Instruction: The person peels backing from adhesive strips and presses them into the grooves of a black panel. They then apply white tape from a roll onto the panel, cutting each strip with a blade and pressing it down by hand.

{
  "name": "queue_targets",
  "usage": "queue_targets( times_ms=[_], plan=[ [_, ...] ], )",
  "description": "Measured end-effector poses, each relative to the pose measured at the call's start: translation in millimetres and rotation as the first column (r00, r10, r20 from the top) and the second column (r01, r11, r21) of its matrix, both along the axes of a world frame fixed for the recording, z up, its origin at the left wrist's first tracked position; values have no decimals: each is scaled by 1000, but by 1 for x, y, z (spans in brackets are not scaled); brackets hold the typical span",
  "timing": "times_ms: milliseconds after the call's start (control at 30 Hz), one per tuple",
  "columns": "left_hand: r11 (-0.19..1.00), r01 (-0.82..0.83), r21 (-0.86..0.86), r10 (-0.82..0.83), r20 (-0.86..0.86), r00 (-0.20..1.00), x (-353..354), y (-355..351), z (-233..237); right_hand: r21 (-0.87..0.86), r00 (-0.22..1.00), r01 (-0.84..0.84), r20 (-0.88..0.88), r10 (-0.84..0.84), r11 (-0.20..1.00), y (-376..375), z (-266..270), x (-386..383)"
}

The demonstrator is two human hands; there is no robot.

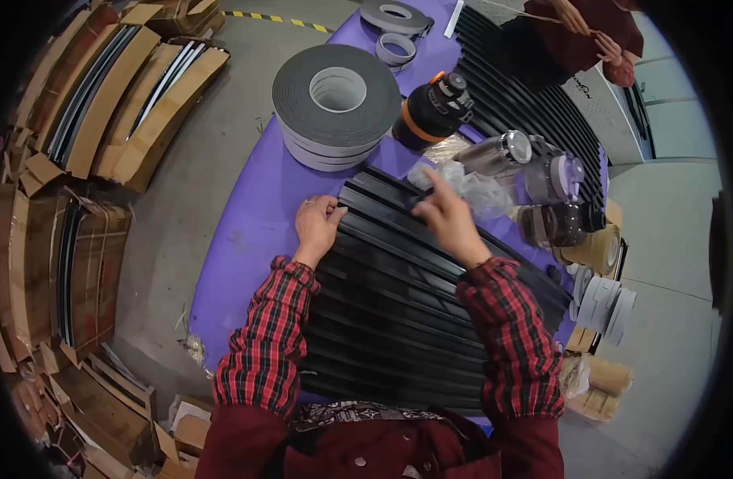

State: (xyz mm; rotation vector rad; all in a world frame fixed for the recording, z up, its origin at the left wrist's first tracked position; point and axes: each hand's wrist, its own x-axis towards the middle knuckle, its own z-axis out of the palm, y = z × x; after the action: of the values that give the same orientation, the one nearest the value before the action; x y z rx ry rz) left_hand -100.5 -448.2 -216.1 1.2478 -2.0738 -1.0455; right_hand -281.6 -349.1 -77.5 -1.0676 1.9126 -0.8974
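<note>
Long black strips [382, 311] lie side by side in front of me, ribbed and slightly shiny. At their left end, the thumb and fingers of my left hand [315, 230] pinch the end of one black strip near the top of the row. My right hand [452, 227] is over the upper strips, its index finger stretched out and its thumb apart. Slight blur hides whether its fingertips touch a strip. Just beyond it lies crumpled clear plastic [484, 194]. A large roll of grey foam tape [334, 108] stands beyond my left hand.
The purple table cover [243, 231] extends left. Bottles stand beyond the strips, including a black-and-orange bottle [430, 112] and a steel tumbler [498, 152]. White tape rolls [606, 307] are at right. Cardboard boxes [99, 263] line the left floor. Another person [598, 32] works across the table.
</note>
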Motion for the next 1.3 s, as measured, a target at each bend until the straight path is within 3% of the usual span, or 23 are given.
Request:
queue_targets(
  times_ms=[133,200,300,567,767,1000,1067,1133,1200,1300],
  plan=[
    [997,-71,-12,70,-51,996,0,2,2,213,987,-56,160,22,975,-34,-67,51],
    [998,-65,-16,65,-21,998,1,2,-2,182,982,-12,189,-23,983,-43,-87,58],
    [998,-55,-37,54,-19,998,0,2,-6,256,987,8,152,-48,967,-52,-90,60],
    [991,-44,-128,42,-13,999,0,4,-8,251,1000,7,14,-11,968,-63,-97,58],
    [981,-111,-156,95,-105,990,-2,3,-5,297,999,-36,-9,40,954,-65,-97,56],
    [982,-138,127,146,-56,988,-6,-3,1,233,999,-12,32,5,972,-54,-95,55],
    [976,-113,186,123,-39,992,-5,-6,2,198,991,-131,8,132,971,-34,-72,50],
    [966,-138,221,150,-37,988,-6,-6,0,129,851,-195,-471,233,972,8,-69,32],
    [939,-139,314,161,-43,986,-4,-8,-6,126,763,-210,-599,243,970,61,-68,2],
    [899,-46,435,126,-159,979,-1,-15,-9,199,702,-98,-680,209,975,144,-61,-44]
  ],
)
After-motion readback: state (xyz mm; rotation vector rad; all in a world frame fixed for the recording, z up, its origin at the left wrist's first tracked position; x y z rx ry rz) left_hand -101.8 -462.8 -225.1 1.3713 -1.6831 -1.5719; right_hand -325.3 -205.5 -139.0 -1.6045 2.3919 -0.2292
